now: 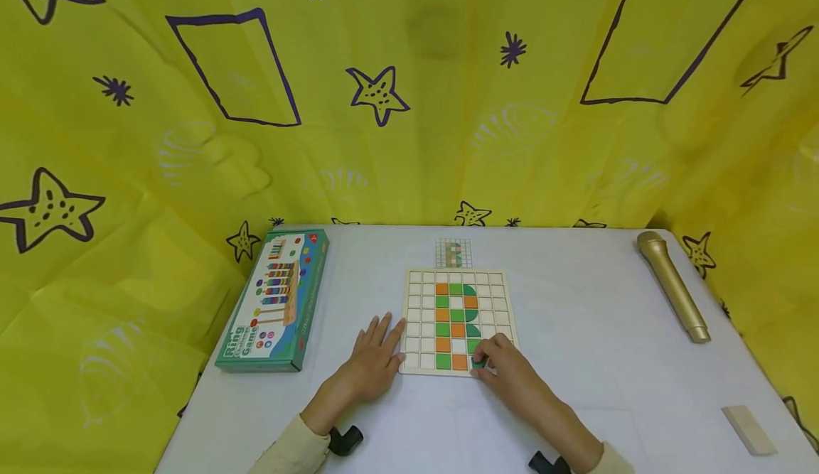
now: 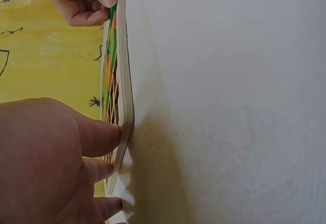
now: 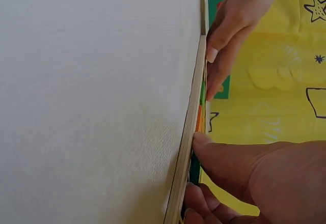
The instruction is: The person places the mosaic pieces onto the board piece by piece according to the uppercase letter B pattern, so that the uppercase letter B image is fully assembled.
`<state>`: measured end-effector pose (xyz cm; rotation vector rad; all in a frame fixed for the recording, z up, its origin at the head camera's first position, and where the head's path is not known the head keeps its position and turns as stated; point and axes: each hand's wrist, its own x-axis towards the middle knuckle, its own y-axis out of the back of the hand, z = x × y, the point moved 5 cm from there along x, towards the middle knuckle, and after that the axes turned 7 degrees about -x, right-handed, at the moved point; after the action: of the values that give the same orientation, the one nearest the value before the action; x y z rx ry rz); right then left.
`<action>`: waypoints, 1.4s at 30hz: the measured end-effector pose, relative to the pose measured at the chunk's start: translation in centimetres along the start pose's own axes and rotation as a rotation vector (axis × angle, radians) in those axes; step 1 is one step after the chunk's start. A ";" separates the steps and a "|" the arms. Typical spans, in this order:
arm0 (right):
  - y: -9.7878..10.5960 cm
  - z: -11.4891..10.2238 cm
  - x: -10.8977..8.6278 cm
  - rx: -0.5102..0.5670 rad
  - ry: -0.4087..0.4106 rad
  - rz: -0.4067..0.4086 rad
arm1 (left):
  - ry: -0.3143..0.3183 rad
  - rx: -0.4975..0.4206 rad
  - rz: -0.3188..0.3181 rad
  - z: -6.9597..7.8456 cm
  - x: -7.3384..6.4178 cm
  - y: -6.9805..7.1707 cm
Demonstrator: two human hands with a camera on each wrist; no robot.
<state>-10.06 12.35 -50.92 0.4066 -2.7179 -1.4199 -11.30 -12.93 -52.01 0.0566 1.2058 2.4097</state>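
A square wooden grid board [image 1: 416, 330] lies on the white table, its cells partly filled with orange, light green and dark green tiles that form a letter-like figure. At the board's lower right my right hand [image 1: 512, 374] pinches a dark green tile [image 3: 195, 169] between thumb and fingers, right at a cell of the bottom row. My left hand [image 1: 373, 364] rests with spread, straight fingers at the board's left edge, thumb touching the rim. Just beyond the board lies a small pattern card [image 1: 453, 253] printed with a similar grid figure.
A boxed ring game [image 1: 275, 303] lies on the left of the table. To the right are a gold microphone-shaped object [image 1: 673, 288] and, nearer the front, a pale flat block [image 1: 748, 430]. A yellow patterned cloth [image 1: 422, 154] hangs behind the table [image 1: 576, 303].
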 end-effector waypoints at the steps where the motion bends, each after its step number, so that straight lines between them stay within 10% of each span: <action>1: 0.0 -0.1 0.1 -0.008 0.009 0.002 | 0.001 -0.001 -0.001 -0.1 0.0 0.0; 36: 0.8 -0.9 -0.4 -0.207 0.364 0.127 | 0.022 -0.019 -0.016 -0.5 0.0 -0.1; 42: 1.9 -0.3 -0.1 -0.216 0.263 0.122 | 0.050 -0.163 0.001 -1.6 -0.6 0.9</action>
<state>-10.28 13.17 -49.14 0.3769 -2.3160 -1.4888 -11.46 -14.83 -52.16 -0.0536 1.0264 2.5149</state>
